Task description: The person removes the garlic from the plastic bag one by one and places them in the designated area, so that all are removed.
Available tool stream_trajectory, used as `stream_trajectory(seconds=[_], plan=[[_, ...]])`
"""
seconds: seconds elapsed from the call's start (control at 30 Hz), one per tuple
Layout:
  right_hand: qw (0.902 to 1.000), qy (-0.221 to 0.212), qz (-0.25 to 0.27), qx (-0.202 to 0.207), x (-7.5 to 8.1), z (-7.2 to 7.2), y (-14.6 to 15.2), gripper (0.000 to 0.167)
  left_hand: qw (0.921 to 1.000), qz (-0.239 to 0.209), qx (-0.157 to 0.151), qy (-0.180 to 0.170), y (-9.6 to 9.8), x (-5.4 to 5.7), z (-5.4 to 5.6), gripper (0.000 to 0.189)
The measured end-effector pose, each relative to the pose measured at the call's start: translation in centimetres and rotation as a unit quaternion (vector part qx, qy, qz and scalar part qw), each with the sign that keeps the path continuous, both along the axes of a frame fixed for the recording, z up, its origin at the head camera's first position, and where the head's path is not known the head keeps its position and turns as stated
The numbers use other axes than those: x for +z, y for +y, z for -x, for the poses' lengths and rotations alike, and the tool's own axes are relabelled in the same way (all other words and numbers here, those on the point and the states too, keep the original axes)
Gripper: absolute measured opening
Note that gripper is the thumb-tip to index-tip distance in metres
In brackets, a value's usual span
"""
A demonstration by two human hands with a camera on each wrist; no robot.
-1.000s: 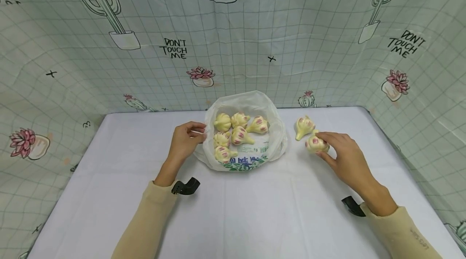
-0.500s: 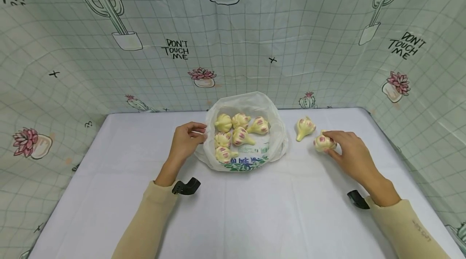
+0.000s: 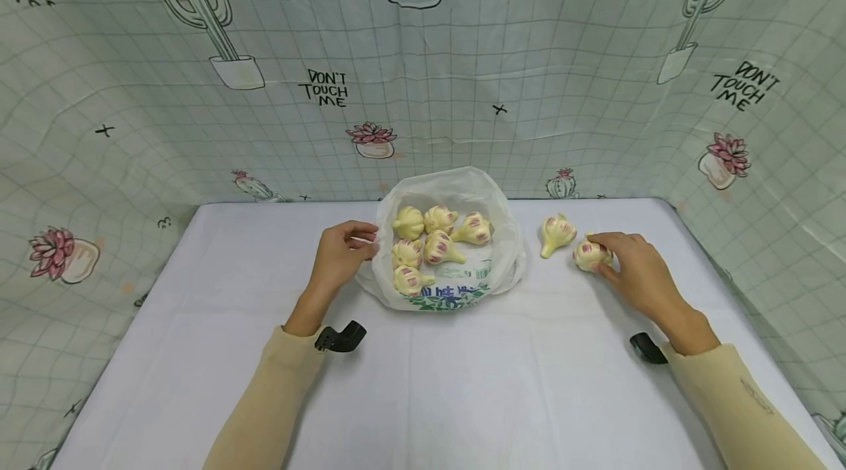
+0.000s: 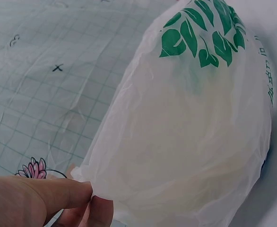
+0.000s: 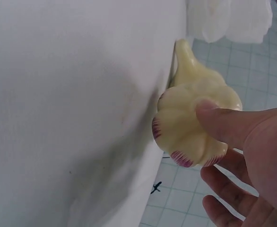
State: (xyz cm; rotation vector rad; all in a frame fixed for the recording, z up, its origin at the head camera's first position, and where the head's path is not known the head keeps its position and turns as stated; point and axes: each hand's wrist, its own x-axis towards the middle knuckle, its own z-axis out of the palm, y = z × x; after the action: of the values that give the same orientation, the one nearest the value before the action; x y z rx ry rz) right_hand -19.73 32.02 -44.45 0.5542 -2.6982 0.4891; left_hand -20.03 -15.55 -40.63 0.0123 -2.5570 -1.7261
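Screened-off tabletop setup, like small recording booth; building beyond is hidden, so home, office or lab cannot be told. Pale green grid-patterned cloth (image 3: 449, 62) hangs at back and along both sides, walling in three sides. Cloth wrinkled, printed with tall potted cacti (image 3: 208, 15), pink succulents (image 3: 372, 134) and black lettering (image 3: 327, 90) reading "DON'T TOUCH ME". White-covered table (image 3: 476, 382) stands inside, back edge close against cloth, faint creases on top. Small black wrist-worn cameras (image 3: 340, 338) at beige sleeves (image 3: 264, 400) fit recording setup.
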Motion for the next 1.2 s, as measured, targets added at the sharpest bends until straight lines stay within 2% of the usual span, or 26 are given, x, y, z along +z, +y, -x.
stream_trajectory(seconds=[0.2, 0.5, 0.87, 1.2], plan=[[0.9998, -0.018, -0.002, -0.004, -0.2, 0.4, 0.5, 0.051, 1.0000, 0.001, -0.001, -0.003, 0.5, -0.3, 0.2, 0.027], [0.9940, -0.106, -0.003, -0.028, -0.1, 1.0, 1.2, 0.053, 1.0000, 0.001, -0.002, -0.010, 1.1, -0.7, 0.3, 0.028], [0.9854, -0.166, 0.029, -0.025, 0.3, 1.4, 1.2, 0.052, 0.9997, 0.015, 0.004, -0.021, 1.0, -0.5, 0.3, 0.029], [0.9842, -0.165, 0.064, -0.013, 0.0, 1.6, 0.3, 0.051, 0.9995, 0.029, -0.002, -0.010, 0.3, -0.3, 0.4, 0.028]])
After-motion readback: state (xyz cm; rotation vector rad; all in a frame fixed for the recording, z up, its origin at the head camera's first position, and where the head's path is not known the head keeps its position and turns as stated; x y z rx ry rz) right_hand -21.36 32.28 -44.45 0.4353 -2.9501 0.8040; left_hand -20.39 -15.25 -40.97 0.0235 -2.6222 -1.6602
